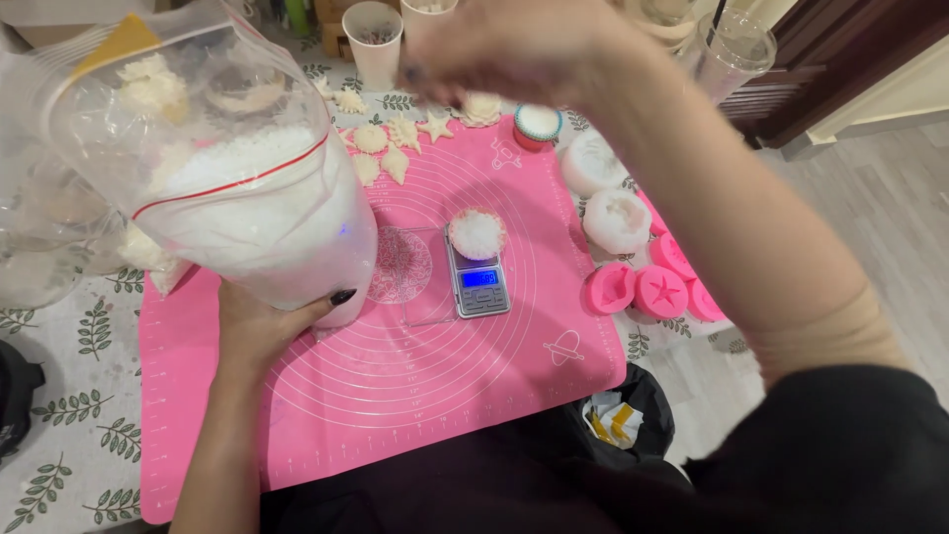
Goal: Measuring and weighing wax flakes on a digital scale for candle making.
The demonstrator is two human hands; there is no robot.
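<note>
Head view, weighing step. My left hand (259,331) is clamped around the lower side of a large clear zip bag (232,168) of white flakes, holding it upright and tilted on the pink silicone mat (395,396). My right hand (504,49) is raised above the far edge of the mat, fingers drawn together as if pinching something; what lies between them I cannot tell, the hand being blurred. Directly below and nearer to me, a small cup of white flakes (476,233) sits on a pocket scale (478,282) with its blue display lit, at the mat's centre. Pink moulds (647,289) lie along the mat's right edge; pale cast shapes (390,143) lie at its far edge, beside a red cup (537,126). I judge that flakes are being portioned by pinches into the cup. The next move calls for small additions over the cup while I watch the display, keeping the bag steady.
</note>
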